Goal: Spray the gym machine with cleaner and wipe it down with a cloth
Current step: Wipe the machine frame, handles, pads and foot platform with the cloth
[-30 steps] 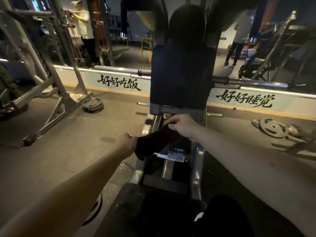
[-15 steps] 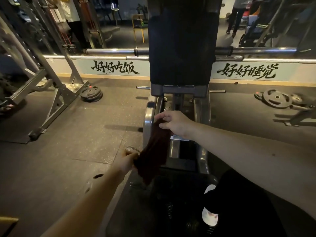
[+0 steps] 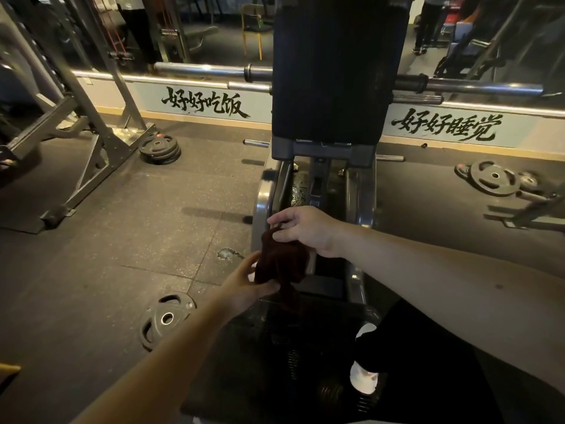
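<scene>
Pinching the dark red cloth (image 3: 279, 264) at its top, the right hand (image 3: 305, 229) holds it beside the gym machine (image 3: 336, 87) rail. The left hand (image 3: 244, 286) grips its lower edge.

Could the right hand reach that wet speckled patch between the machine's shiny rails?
Probably yes. The right hand, pinching the dark red cloth, sits just short of the wet speckled patch, with open space between. The left hand holds the cloth's lower end.

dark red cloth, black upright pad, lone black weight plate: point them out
dark red cloth (image 3: 279, 264): head view, middle folds
black upright pad (image 3: 333, 65): head view, centre
lone black weight plate (image 3: 162, 313): head view, by hub
</scene>
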A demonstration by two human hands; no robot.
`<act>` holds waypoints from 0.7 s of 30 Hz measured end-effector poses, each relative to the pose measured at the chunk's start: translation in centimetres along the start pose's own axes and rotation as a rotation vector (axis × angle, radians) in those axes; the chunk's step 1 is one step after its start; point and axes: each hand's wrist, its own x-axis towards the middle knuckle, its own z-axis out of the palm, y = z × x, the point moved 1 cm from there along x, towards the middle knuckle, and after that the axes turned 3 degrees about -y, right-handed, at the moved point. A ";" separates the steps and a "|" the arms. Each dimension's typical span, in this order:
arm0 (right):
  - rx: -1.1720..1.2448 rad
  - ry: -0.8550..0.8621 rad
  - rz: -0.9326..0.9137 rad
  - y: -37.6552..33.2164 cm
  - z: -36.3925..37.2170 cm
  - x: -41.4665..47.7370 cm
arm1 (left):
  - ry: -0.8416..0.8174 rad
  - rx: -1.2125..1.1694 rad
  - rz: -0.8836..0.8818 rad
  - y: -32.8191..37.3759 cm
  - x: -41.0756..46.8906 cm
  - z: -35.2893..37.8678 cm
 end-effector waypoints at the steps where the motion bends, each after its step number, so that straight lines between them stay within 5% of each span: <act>1: -0.013 -0.013 0.010 -0.1 -0.2 0.0 | -0.023 0.025 0.030 0.2 0.0 0.2; 10: -0.172 -0.225 0.100 0.5 -2.2 -1.9 | 0.028 0.199 0.075 3.6 -2.4 0.5; 17: -0.273 0.038 0.110 5.4 -1.2 -1.6 | -0.019 0.036 0.074 5.7 -4.0 0.9; 21: -0.260 0.145 0.335 9.1 0.2 -1.6 | 0.003 -0.047 0.083 5.8 -4.4 1.1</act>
